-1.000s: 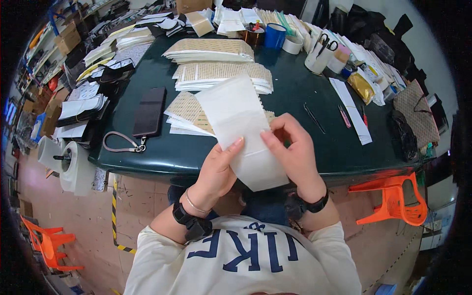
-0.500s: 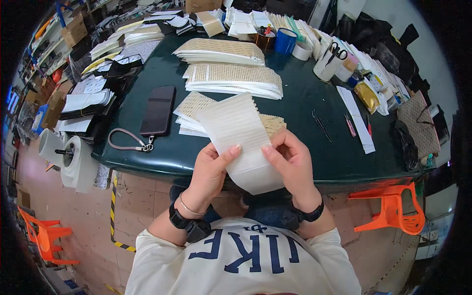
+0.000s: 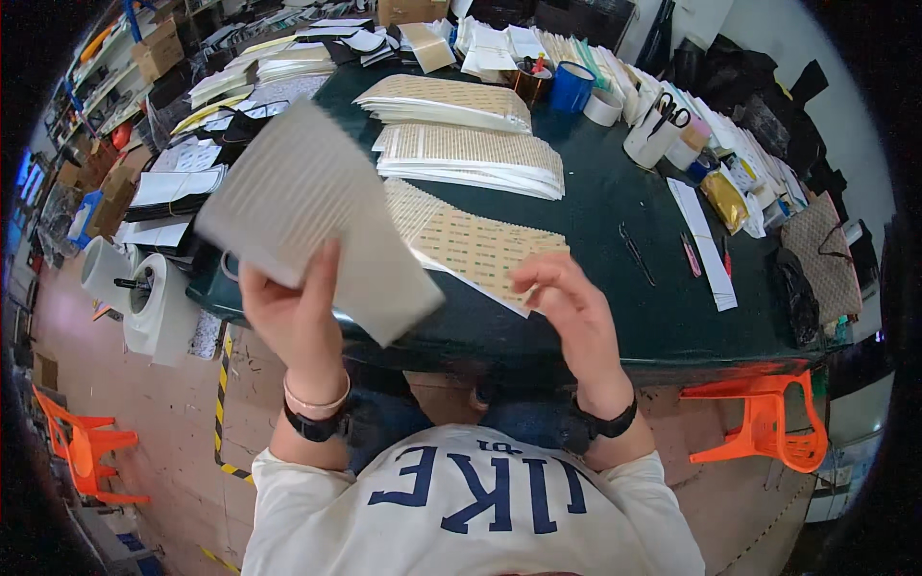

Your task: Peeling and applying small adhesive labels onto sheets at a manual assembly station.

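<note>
A whitish sheet with faint stripes (image 3: 307, 192), slightly blurred, is held up at the left. My left hand (image 3: 293, 312) grips its lower part between thumb and fingers. Over the near right corner of a tan printed sheet (image 3: 471, 248) hovers my right hand (image 3: 576, 317), fingers loosely bent and apart, with nothing seen in them. Whether its fingertips touch that sheet is hard to make out. The tan sheet lies on the dark green table (image 3: 595, 259), on a small pile. Behind it are two fanned stacks of similar sheets, a nearer stack (image 3: 471, 154) and a farther stack (image 3: 447, 99).
At right lie tweezers (image 3: 637, 254), a pink-handled tool (image 3: 691, 254) and a white strip (image 3: 703, 245). Scissors stand in a white cup (image 3: 648, 139) near a blue cup (image 3: 572, 86) and a tape roll (image 3: 603, 108). Orange chairs (image 3: 764, 418) flank the table.
My left hand has carried the whitish sheet left and up. My right hand has let go of it and stays at the right. The tan printed sheet is now uncovered; the phone is hidden.
</note>
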Motion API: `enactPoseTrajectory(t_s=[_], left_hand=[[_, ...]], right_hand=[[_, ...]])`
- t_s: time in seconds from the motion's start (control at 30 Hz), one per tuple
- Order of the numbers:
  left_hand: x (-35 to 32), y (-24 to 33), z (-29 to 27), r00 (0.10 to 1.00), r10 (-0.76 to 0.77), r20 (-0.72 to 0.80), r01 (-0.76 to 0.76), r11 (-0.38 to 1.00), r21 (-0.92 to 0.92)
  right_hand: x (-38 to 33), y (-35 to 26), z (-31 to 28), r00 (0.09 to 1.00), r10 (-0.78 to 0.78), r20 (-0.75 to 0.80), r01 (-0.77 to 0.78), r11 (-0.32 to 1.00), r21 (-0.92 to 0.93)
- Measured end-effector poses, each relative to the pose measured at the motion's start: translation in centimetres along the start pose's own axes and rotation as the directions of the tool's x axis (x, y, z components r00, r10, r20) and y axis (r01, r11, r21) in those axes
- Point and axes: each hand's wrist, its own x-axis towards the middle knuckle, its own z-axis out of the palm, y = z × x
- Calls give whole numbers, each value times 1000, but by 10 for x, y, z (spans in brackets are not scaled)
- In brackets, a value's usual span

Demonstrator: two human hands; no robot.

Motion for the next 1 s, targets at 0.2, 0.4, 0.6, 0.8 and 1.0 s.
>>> enactPoseTrajectory(t_s=[0.2,0.4,0.6,0.8,1.0], left_hand=[[-24,-16,10,519,294,803,-737,630,246],[-70,-38,7,449,78,890,-694,658,293],[-66,-29,-11,265,-57,962,-716,657,236],[-64,-32,-26,231,83,969,-672,734,97],[-58,-27,-55,467,191,864,-712,660,239]], right_hand=[[-12,13,-15,847,474,241,-516,623,589],[-9,17,-41,655,711,255,-725,687,-51],[-13,12,-41,646,737,198,-723,674,-149],[-12,8,-38,652,740,166,-705,672,-227],[18,17,-56,816,571,84,-520,791,-323]])
